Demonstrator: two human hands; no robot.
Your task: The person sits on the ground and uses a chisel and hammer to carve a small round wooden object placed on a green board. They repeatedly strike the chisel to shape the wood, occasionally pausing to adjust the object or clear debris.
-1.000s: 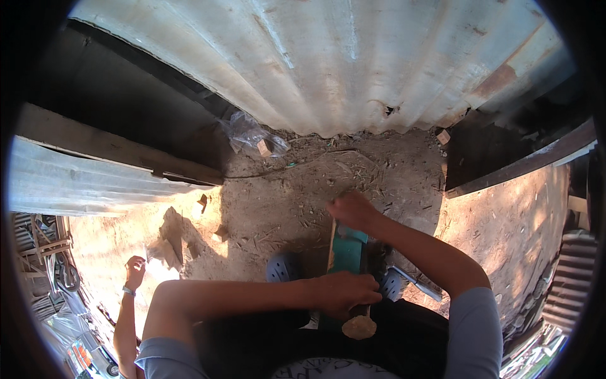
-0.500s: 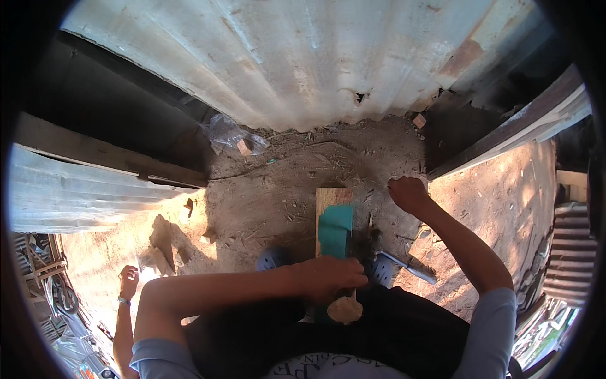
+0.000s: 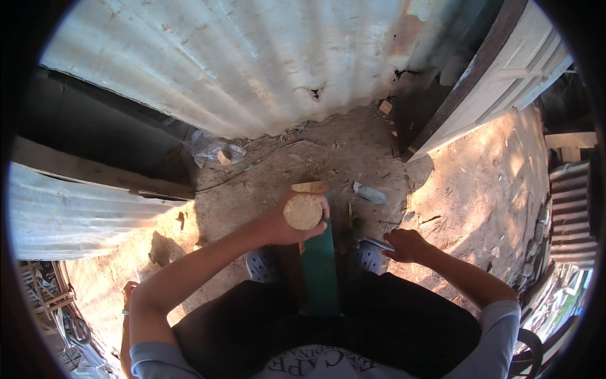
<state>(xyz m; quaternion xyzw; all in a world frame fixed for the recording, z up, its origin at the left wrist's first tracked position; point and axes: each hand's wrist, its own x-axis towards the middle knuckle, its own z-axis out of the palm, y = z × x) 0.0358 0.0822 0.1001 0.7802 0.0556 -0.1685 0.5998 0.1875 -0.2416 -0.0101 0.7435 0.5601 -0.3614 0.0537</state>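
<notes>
My left hand grips an upright round piece of wood, its cut end facing up, over the far part of a long board with a green face and bare wood at the far end. The board runs toward me between my legs. My right hand is closed on a long, narrow metal tool, low to the board's right. My grey perforated clogs stand either side of the board.
A corrugated sheet wall is ahead, pale panels at right. A plastic bag, wood blocks and a pale flat piece lie on the dirt. Another person's hand shows at lower left, beside scrap.
My left hand has moved forward along the board with the round wood. My right hand has come down onto the metal tool. A pale flat piece now lies beyond the board.
</notes>
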